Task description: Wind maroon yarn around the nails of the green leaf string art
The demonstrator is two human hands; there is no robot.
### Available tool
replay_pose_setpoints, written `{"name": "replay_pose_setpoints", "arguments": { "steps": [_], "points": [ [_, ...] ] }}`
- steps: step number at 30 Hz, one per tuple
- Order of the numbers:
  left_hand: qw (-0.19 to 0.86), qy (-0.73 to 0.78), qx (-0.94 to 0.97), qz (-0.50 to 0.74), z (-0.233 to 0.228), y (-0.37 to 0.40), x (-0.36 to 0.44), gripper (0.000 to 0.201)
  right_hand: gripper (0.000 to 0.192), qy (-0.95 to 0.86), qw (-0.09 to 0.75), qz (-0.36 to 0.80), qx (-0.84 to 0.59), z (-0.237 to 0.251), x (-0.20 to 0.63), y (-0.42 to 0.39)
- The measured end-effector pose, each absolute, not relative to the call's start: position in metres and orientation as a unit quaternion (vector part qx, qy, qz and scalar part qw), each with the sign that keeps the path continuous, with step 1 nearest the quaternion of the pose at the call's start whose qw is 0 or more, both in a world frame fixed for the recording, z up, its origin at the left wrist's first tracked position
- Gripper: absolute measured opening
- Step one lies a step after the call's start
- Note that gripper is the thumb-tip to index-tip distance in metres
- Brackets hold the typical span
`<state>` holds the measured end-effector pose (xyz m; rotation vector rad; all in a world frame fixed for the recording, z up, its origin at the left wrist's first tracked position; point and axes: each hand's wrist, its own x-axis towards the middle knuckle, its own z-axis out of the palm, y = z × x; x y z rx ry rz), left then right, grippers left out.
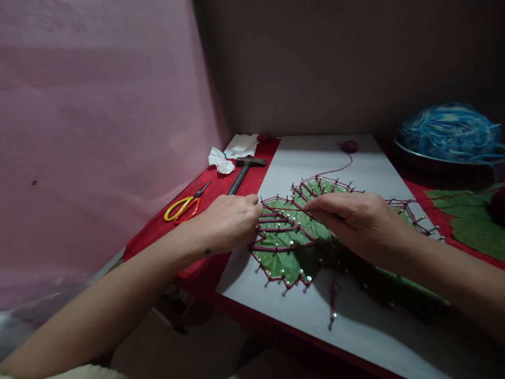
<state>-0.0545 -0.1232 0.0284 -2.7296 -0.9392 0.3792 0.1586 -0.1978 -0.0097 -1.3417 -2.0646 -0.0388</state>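
A white board (347, 158) lies on a red-covered table. On it a green leaf shape (290, 258) is outlined with small nails and wound with dark red yarn (276, 229). My left hand (229, 221) rests at the leaf's left edge, fingers pinched at the nails there. My right hand (355, 221) lies over the middle of the leaf, fingertips pinching the yarn near the centre. A strand runs back to a small red yarn ball (349, 146) at the board's far end.
Yellow-handled scissors (185, 207), a hammer (243, 173) and crumpled white tissue (221, 161) lie on the red cloth left of the board. A bowl with blue yarn (450, 134) and green leaves (469, 221) sit on the right. A pink sheet hangs at left.
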Motion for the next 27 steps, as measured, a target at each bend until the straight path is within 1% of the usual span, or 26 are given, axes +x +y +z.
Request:
{"name": "replay_pose_setpoints", "arguments": {
  "steps": [4,8,13,17,19,24,27],
  "points": [
    [0.131,-0.376,-0.904,0.155,0.032,-0.128,-0.045,0.028,0.023,-0.789,0.347,-0.025,-0.507,-0.009,0.169,-0.205],
    [0.134,-0.397,-0.890,0.179,0.034,-0.132,-0.040,0.026,0.023,-0.779,0.360,-0.047,-0.511,-0.012,0.179,-0.208],
    [0.093,-0.396,-0.901,0.147,0.031,-0.128,-0.046,0.025,0.023,-0.763,0.356,-0.039,-0.538,-0.022,0.191,-0.204],
    [0.094,-0.401,-0.900,0.143,0.030,-0.130,-0.047,0.021,0.024,-0.758,0.370,-0.039,-0.536,-0.026,0.194,-0.202],
    [0.110,-0.404,-0.895,0.155,0.030,-0.134,-0.044,0.022,0.024,-0.758,0.371,-0.041,-0.535,-0.026,0.194,-0.202],
    [0.201,-0.387,-0.875,0.210,0.032,-0.144,-0.036,0.022,0.027,-0.759,0.360,-0.032,-0.542,-0.023,0.193,-0.203],
    [0.221,-0.362,-0.880,0.215,0.030,-0.147,-0.035,0.025,0.028,-0.758,0.346,-0.026,-0.552,-0.022,0.193,-0.202]
  ]
}}
